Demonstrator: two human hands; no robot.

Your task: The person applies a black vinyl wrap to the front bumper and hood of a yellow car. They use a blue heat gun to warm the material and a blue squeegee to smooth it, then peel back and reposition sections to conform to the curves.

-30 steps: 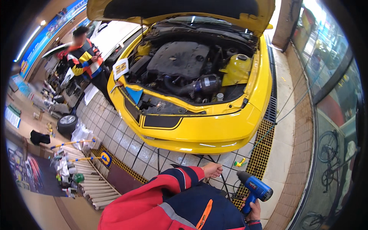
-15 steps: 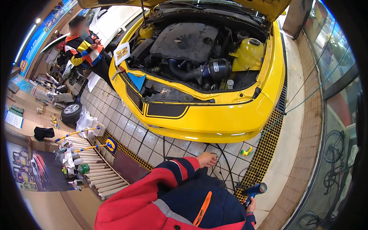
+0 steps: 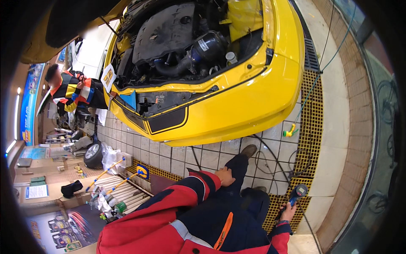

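Observation:
My left hand (image 3: 226, 176) hangs in front of my thigh with its fingers curled in. Nothing shows in it. Low on the right, my right hand (image 3: 288, 211) is wrapped round the grip of a blue gun-shaped tool (image 3: 298, 193) with a round digital gauge at its head. A dark hose (image 3: 310, 226) passes close by that hand; whether it joins the tool is unclear. Ahead stands a yellow car (image 3: 237, 110) with its hood up. Its black engine cover (image 3: 163, 34) and black air intake pipe (image 3: 173, 67) are exposed. Neither hand touches the car.
Black hoses (image 3: 270, 153) cross the tiled floor beside a yellow floor grating (image 3: 311, 122). A yellow-green hose nozzle (image 3: 290, 131) lies near it. On the left are a person (image 3: 69, 89), a wheel (image 3: 93, 155), long-handled yellow tools (image 3: 127, 181) and a slatted rack (image 3: 127, 190).
My view has swung, so the car sits higher and further left. My feet have come into sight. The blue tool has tipped up, showing its gauge face.

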